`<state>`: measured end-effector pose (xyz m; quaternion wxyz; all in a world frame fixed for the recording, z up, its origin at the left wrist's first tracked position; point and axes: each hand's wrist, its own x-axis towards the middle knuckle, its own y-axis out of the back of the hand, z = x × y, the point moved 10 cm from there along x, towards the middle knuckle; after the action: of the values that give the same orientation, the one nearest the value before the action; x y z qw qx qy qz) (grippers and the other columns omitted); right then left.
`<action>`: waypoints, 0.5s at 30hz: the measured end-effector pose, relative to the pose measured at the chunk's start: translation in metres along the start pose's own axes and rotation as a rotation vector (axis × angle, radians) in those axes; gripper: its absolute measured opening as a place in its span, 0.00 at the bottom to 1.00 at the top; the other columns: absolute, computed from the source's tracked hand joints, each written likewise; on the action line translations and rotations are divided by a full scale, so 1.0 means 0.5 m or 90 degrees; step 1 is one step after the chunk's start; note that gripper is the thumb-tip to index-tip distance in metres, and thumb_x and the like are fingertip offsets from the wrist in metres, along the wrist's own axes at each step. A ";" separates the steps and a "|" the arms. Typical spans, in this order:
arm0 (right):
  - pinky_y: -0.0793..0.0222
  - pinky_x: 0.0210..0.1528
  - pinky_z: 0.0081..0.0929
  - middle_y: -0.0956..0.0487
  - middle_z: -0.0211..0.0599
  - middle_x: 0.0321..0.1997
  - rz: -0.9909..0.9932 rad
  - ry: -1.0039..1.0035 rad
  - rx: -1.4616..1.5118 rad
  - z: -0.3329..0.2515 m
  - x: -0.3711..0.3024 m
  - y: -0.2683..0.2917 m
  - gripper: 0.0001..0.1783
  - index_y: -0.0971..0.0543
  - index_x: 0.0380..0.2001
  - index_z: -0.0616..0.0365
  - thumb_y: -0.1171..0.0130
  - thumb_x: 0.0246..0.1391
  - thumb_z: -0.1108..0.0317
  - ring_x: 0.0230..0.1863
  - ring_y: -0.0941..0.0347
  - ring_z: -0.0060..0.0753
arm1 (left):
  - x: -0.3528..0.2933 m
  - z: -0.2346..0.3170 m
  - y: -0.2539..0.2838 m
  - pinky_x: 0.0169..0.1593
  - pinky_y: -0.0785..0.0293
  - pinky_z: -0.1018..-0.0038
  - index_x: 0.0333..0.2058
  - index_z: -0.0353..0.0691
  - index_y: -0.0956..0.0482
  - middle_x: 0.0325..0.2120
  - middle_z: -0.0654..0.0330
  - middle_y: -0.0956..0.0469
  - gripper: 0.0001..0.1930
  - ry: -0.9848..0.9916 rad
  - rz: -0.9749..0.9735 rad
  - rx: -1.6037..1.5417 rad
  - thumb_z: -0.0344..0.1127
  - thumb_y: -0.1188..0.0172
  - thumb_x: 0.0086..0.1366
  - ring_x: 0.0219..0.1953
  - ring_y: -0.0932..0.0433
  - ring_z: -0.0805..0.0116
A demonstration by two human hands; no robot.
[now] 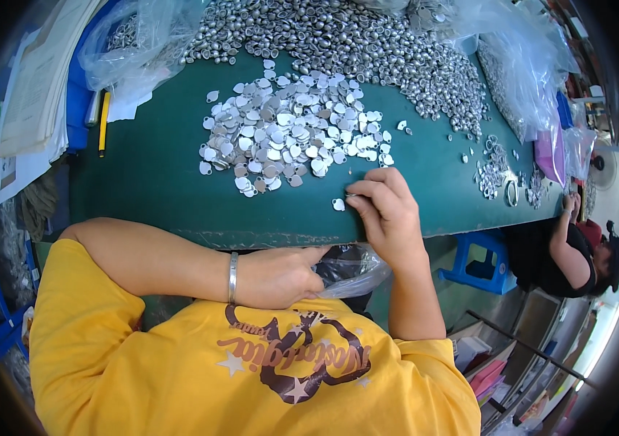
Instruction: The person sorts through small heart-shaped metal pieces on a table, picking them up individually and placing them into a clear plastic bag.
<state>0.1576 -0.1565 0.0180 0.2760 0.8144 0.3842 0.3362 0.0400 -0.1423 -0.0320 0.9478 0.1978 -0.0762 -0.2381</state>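
Observation:
Over the green tabletop, my right hand [389, 211] pinches a small metal tag, mostly hidden by the fingertips. One loose heart-shaped silver tag [338, 205] lies just left of those fingers. Beyond the hand spreads a pile of flat silver tags [280, 131]. My left hand [273, 280], with a silver bangle at the wrist, is below the table's front edge. Its index finger stretches along that edge, and the other fingers are curled at the mouth of a clear plastic bag [360, 280], which they appear to grip. The bag's inside looks dark.
A large heap of domed metal pieces [324, 36] covers the far table. Clear bags [520, 73] stand at the right, near small clusters of metal parts [495, 171]. Papers [37, 94] and a yellow pencil [104, 123] are at left. A blue stool [478, 263] and another person [567, 251] are at right.

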 end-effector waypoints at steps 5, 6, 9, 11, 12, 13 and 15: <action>0.31 0.30 0.21 0.24 0.39 0.33 0.064 -0.085 0.106 0.033 -0.016 0.034 0.05 0.22 0.32 0.63 0.40 0.50 0.81 0.28 0.28 0.31 | 0.000 0.008 0.004 0.43 0.27 0.63 0.26 0.35 0.18 0.46 0.30 0.34 0.06 -0.062 0.040 0.005 0.31 0.40 0.54 0.38 0.25 0.43; 0.31 0.31 0.22 0.24 0.39 0.33 0.057 -0.125 0.139 0.042 -0.022 0.030 0.06 0.22 0.33 0.62 0.40 0.49 0.81 0.29 0.28 0.32 | 0.000 0.010 0.005 0.43 0.27 0.63 0.26 0.35 0.18 0.46 0.30 0.34 0.06 -0.062 0.039 0.004 0.31 0.40 0.54 0.38 0.25 0.43; 0.31 0.35 0.25 0.24 0.39 0.34 0.028 -0.092 0.122 0.032 -0.019 0.022 0.09 0.21 0.35 0.61 0.40 0.48 0.81 0.33 0.28 0.36 | 0.001 0.001 -0.002 0.45 0.26 0.65 0.24 0.35 0.19 0.54 0.28 0.38 0.05 -0.017 0.008 -0.012 0.30 0.39 0.55 0.40 0.24 0.40; 0.32 0.42 0.32 0.25 0.40 0.38 -0.035 0.034 0.021 -0.020 -0.007 0.004 0.15 0.20 0.39 0.59 0.41 0.44 0.81 0.39 0.30 0.43 | 0.000 0.004 0.001 0.45 0.26 0.65 0.25 0.35 0.19 0.52 0.29 0.36 0.04 -0.032 0.024 0.009 0.30 0.38 0.55 0.42 0.25 0.41; 0.33 0.43 0.33 0.25 0.40 0.39 -0.073 0.063 0.031 -0.031 -0.011 -0.010 0.17 0.20 0.40 0.59 0.42 0.43 0.81 0.40 0.30 0.43 | -0.001 0.004 0.000 0.45 0.26 0.65 0.25 0.35 0.19 0.52 0.29 0.36 0.04 -0.032 0.023 0.010 0.30 0.38 0.55 0.42 0.25 0.41; 0.34 0.44 0.34 0.25 0.40 0.40 -0.112 0.092 0.041 -0.043 -0.019 -0.022 0.18 0.20 0.40 0.60 0.43 0.42 0.81 0.40 0.31 0.44 | -0.002 0.003 -0.001 0.45 0.26 0.65 0.27 0.36 0.19 0.51 0.29 0.35 0.04 -0.025 0.022 0.006 0.30 0.38 0.55 0.43 0.25 0.42; 0.33 0.43 0.34 0.25 0.41 0.39 -0.228 0.094 0.147 -0.059 -0.039 -0.035 0.20 0.20 0.39 0.60 0.45 0.39 0.83 0.40 0.30 0.44 | -0.003 0.003 -0.001 0.45 0.26 0.65 0.28 0.36 0.19 0.50 0.30 0.34 0.04 -0.021 0.022 0.005 0.30 0.38 0.55 0.43 0.25 0.43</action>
<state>0.1179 -0.1571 0.0173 0.2076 0.7326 0.5775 0.2943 0.0384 -0.1425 -0.0308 0.9496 0.1963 -0.0966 -0.2244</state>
